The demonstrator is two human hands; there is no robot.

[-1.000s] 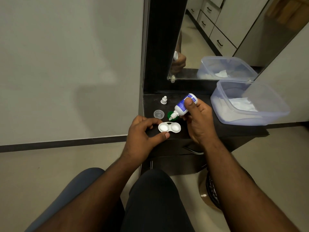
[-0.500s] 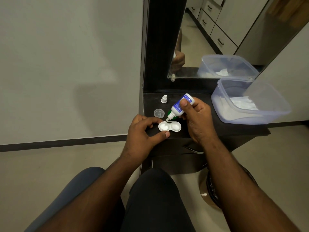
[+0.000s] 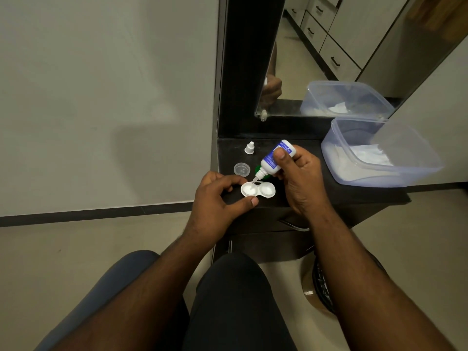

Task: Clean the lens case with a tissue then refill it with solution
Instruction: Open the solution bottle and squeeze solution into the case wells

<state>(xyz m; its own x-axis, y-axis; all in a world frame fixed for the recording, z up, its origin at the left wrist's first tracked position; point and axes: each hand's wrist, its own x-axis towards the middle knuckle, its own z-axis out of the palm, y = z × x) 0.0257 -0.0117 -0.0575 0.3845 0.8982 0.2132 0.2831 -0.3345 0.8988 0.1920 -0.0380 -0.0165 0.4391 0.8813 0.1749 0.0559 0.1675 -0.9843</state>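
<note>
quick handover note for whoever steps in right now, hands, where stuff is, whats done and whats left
Left hand: pinches the left end of the open lens case on the dark shelf, steadying it.
Right hand: grips the solution bottle, tilted nozzle-down over the case's left well.
Bottle cap and a clear case lid lie on the shelf behind the case; a green lid sits partly hidden behind the bottle. Tissues are in the plastic tub to the right.
Done: case open, refilling apparently under way at the left well.
Left: fill the right well if needed, cap the bottle, screw both lids on.
</note>
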